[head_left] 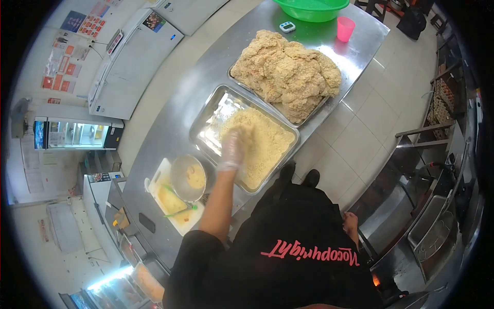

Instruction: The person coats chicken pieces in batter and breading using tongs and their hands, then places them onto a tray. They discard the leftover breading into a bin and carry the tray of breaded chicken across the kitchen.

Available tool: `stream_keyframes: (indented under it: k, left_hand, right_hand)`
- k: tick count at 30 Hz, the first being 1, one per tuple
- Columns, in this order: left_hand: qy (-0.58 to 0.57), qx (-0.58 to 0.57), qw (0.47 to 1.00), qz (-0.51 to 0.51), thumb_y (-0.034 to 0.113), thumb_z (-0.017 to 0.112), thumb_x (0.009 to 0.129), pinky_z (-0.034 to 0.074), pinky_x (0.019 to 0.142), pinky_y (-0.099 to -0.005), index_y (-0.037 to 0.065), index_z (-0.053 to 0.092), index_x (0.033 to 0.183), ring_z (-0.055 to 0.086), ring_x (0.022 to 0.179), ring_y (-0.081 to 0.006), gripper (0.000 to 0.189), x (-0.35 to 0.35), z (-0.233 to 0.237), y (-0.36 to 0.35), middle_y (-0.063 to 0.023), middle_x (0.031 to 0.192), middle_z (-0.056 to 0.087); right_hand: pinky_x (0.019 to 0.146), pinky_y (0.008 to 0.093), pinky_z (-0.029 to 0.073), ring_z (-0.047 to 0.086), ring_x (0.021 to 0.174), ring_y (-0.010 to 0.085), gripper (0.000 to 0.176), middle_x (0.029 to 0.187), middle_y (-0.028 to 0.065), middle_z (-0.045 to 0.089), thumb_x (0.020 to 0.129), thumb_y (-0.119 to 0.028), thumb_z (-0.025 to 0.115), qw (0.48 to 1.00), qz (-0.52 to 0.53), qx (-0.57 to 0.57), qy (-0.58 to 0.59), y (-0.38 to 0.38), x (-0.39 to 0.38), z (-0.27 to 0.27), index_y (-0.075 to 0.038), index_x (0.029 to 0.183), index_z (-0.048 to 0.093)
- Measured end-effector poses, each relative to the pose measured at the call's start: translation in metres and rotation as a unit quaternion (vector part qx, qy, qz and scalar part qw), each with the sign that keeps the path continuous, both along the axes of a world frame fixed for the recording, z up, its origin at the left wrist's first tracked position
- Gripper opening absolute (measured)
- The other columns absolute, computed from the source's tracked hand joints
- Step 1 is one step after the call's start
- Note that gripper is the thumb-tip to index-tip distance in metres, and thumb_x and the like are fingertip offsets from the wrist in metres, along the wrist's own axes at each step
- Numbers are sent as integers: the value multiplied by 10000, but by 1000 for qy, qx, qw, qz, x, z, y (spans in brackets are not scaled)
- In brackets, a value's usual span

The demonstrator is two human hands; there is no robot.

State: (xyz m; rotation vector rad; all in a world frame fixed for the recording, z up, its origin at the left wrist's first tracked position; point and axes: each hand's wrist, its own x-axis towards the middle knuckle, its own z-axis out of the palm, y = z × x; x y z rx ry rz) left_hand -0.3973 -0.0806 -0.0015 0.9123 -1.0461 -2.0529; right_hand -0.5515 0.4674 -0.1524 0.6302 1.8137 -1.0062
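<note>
My left hand [233,149], in a clear plastic glove, reaches into a metal tray [201,123] of pale yellow crumbs [270,141]. Motion blurs its fingers, which are down among the crumbs, so I cannot tell what they hold. Just beyond stands a second metal tray [237,80], heaped high with crumb-coated pieces [285,72]. Low at my side hangs my bare right hand [351,222], fingers curled in, away from the table.
A steel bowl [177,177] with some yellow mix sits on a white cutting board [189,225] at the left. A phone [147,222] lies nearby. At the table's far end are a small timer [287,27], a pink cup [345,29] and a green basin [314,12].
</note>
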Motion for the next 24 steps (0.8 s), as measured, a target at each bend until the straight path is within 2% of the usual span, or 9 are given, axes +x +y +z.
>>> stream_keyframes:
  k: [2, 3, 10, 12, 14, 16, 18, 22, 24]
  left_hand:
    - [-288, -224, 926, -95, 36, 610, 886, 527, 799, -342, 21, 652, 1069, 623, 866, -198, 188, -1, 17, 36, -113, 996, 680]
    - [-530, -417, 718, -172, 37, 575, 905, 524, 815, -335, 22, 656, 1089, 620, 881, -200, 202, -6, 31, 48, -115, 1017, 677]
    - [-418, -153, 885, 135, 42, 429, 953, 485, 979, -428, 56, 620, 1270, 623, 1162, -338, 370, -21, 37, 3, -172, 1257, 653]
    - [-697, -562, 412, -167, 77, 371, 1006, 483, 994, -379, 55, 584, 1320, 619, 1175, -303, 380, 5, -18, -40, -165, 1288, 642]
    - [-659, -436, 603, -107, 71, 395, 1005, 478, 1002, -369, 46, 556, 1350, 609, 1195, -289, 382, -5, 15, -15, -160, 1318, 627]
    - [-582, -289, 759, -45, 65, 418, 1004, 472, 1010, -359, 38, 528, 1380, 599, 1215, -275, 393, -5, 22, 6, -155, 1348, 611]
    - [-508, -237, 828, -29, 73, 504, 977, 454, 1035, -369, 33, 470, 1438, 576, 1247, -281, 464, 12, 9, 24, -156, 1380, 589]
    - [-518, -152, 839, -61, 186, 635, 911, 412, 1082, -388, -30, 366, 1484, 523, 1304, -297, 669, 21, 33, 48, -186, 1411, 547]
    - [-665, -408, 600, -177, 359, 753, 800, 407, 1085, -382, -88, 302, 1488, 516, 1286, -345, 936, 22, 33, 62, -249, 1381, 525]
  right_hand:
    - [488, 323, 471, 571, 529, 159, 174, 687, 48, 609, 944, -240, 591, 999, 38, 17, 22, -3, 1, -2, -77, 988, 635]
    - [488, 323, 471, 571, 529, 159, 174, 687, 48, 609, 944, -240, 591, 999, 30, 17, 24, -6, 2, 0, -77, 988, 635]
    - [564, 335, 500, 602, 598, 166, 235, 724, 67, 643, 946, -249, 582, 976, 173, -15, 130, 34, 21, -32, -55, 861, 685]
    - [552, 340, 499, 594, 578, 174, 237, 728, 72, 646, 956, -237, 575, 903, 332, -22, 271, 62, 26, -69, -55, 852, 688]
    - [539, 357, 498, 591, 575, 182, 217, 718, 70, 641, 962, -229, 572, 734, 476, 9, 484, 111, 33, -140, -64, 884, 689]
    - [537, 375, 499, 602, 602, 193, 200, 725, 68, 638, 965, -220, 563, 970, 189, -2, 150, 62, 24, -53, -73, 927, 693]
    - [536, 384, 500, 607, 615, 199, 196, 728, 67, 637, 967, -215, 558, 998, 9, 54, 31, 25, 21, 10, -77, 948, 695]
    - [532, 365, 465, 585, 647, 167, 152, 716, 45, 615, 942, -212, 607, 998, 34, 39, 36, 22, 24, 7, -96, 982, 698]
    - [524, 346, 448, 567, 632, 151, 137, 711, 36, 608, 931, -206, 626, 996, 62, 51, 43, 29, 29, -10, -97, 972, 698]
